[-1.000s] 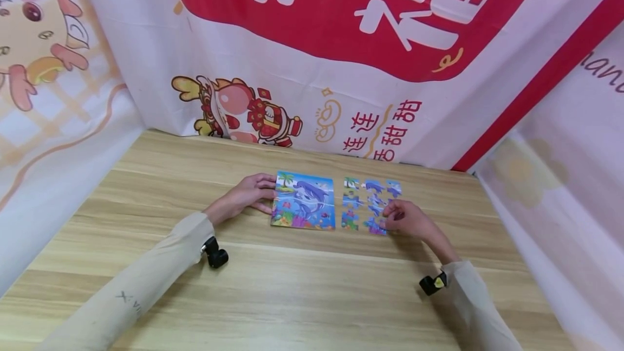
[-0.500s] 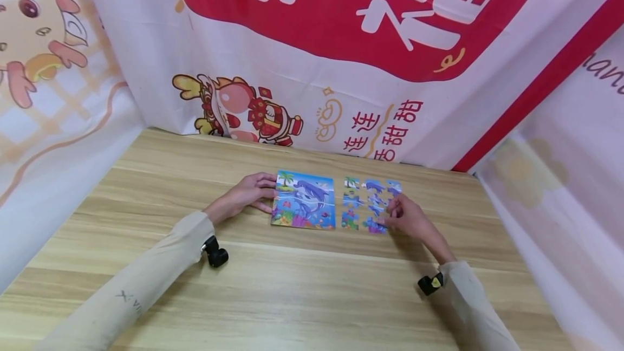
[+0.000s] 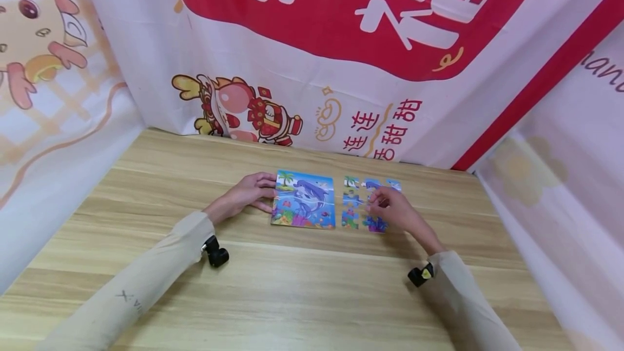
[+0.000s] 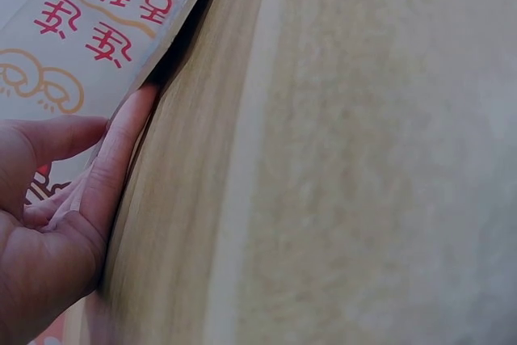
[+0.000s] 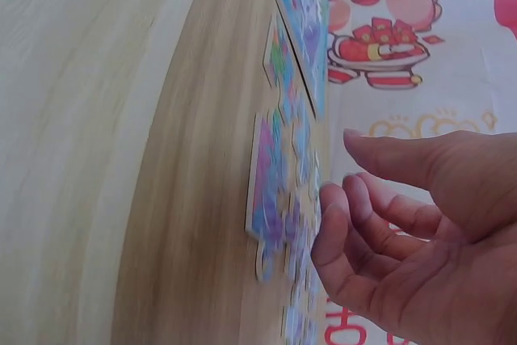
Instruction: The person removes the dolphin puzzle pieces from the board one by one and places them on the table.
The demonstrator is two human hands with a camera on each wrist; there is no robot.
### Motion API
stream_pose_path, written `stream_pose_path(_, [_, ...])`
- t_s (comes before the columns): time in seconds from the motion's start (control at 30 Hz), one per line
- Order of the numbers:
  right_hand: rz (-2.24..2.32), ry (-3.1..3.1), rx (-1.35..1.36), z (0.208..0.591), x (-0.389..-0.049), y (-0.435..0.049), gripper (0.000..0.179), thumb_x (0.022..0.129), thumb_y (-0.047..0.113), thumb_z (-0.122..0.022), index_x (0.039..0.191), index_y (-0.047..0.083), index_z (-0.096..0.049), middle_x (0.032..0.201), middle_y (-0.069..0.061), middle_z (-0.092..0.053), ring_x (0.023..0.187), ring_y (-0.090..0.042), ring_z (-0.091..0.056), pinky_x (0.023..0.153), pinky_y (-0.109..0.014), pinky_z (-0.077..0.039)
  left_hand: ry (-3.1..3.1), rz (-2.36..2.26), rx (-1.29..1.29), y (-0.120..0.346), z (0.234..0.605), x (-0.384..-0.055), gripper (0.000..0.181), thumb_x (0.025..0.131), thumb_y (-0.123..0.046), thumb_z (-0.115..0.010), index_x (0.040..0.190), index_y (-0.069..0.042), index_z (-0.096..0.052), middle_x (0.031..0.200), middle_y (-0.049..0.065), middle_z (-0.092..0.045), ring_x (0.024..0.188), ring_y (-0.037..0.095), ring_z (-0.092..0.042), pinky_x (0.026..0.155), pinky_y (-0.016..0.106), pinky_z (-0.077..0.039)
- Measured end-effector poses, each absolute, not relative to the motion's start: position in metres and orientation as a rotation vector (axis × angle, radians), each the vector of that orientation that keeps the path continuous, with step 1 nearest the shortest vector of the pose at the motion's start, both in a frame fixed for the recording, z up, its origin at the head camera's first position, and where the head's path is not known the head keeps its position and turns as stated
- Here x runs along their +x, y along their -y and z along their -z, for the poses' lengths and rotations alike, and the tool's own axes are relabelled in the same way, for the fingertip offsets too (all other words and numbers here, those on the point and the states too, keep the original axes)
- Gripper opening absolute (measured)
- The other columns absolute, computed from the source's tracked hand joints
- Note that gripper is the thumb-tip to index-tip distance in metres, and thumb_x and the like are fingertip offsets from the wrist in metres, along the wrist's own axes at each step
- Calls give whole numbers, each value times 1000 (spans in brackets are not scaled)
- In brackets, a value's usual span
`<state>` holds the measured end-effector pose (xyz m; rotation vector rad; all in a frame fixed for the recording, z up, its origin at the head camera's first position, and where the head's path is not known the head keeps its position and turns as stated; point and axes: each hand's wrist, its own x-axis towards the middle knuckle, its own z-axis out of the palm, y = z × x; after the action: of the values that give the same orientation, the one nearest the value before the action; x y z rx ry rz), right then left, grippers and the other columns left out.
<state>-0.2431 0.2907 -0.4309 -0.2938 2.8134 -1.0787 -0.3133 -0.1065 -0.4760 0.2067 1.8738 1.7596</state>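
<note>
A dolphin jigsaw puzzle [image 3: 304, 199], its picture whole, lies by the middle of the table. My left hand [image 3: 246, 191] holds it at its left edge; in the left wrist view a finger [image 4: 121, 151] reaches to the dark gap under that edge. Right of it, loose jigsaw pieces [image 3: 351, 199] are laid out in columns, some joined or close together. Over the right-hand columns hovers my right hand [image 3: 394, 210], partly hiding them. The right wrist view has its thumb and loosely bent fingers apart, nothing between them, just above the pieces [image 5: 271, 175].
The wooden table [image 3: 292, 291] ends against a white and red printed cloth [image 3: 317, 31] at the back. More printed cloth hangs on the left and right sides. A small black camera sits at each wrist.
My right hand has moved left and slightly up from the lower right pieces, now covering the middle of the columns. The left hand and the whole puzzle stay in place.
</note>
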Motion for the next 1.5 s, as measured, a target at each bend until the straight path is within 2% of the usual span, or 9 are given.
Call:
stream_pose_path(0.43, [1081, -2708, -549, 424, -252, -246, 16, 98, 3, -72, 109, -4, -64, 96, -11, -67, 87, -22, -62, 79, -31, -58, -1843, -1822, 148, 107, 477, -315, 59, 103, -2, -63, 158, -4, -40, 155, 23, -46, 104, 23, -71, 84, 38, -67])
stream_pose_path(0.63, [1021, -2617, -642, 425, -258, -224, 24, 97, 7, -75, 115, -2, -61, 106, -15, -68, 96, -23, -65, 84, -33, -60, -1836, -1813, 117, 107, 475, -316, 58, 104, -2, -62, 157, -4, -40, 155, 23, -47, 106, 23, -71, 85, 38, -67])
stream_pose_path(0.73, [993, -2588, -655, 428, -260, -215, 30, 96, 10, -76, 119, -2, -60, 110, -18, -68, 97, -23, -66, 83, -32, -61, -1836, -1807, 117, 107, 475, -315, 58, 104, -1, -61, 158, -2, -39, 155, 24, -46, 107, 24, -70, 86, 38, -67])
stream_pose_path(0.97, [816, -2657, -660, 436, -261, -202, 41, 95, 20, -80, 129, 4, -63, 116, -13, -62, 98, -21, -62, 84, -32, -59, -1837, -1813, 123, 107, 474, -314, 57, 104, 0, -59, 158, 0, -38, 157, 25, -43, 105, 22, -70, 85, 36, -67])
stream_pose_path(1.17, [792, -2669, -604, 435, -260, -198, 41, 94, 21, -81, 128, 5, -63, 117, -12, -59, 99, -22, -60, 85, -34, -58, -1846, -1813, 133, 106, 475, -313, 57, 104, 0, -60, 157, 1, -38, 156, 25, -44, 101, 20, -71, 85, 36, -67])
stream_pose_path(1.5, [794, -2619, -591, 435, -265, -193, 42, 93, 20, -81, 127, 7, -59, 113, -8, -63, 94, -20, -58, 79, -31, -55, -1852, -1811, 155, 106, 476, -313, 57, 104, -2, -60, 157, 1, -38, 156, 26, -45, 101, 20, -71, 85, 36, -67])
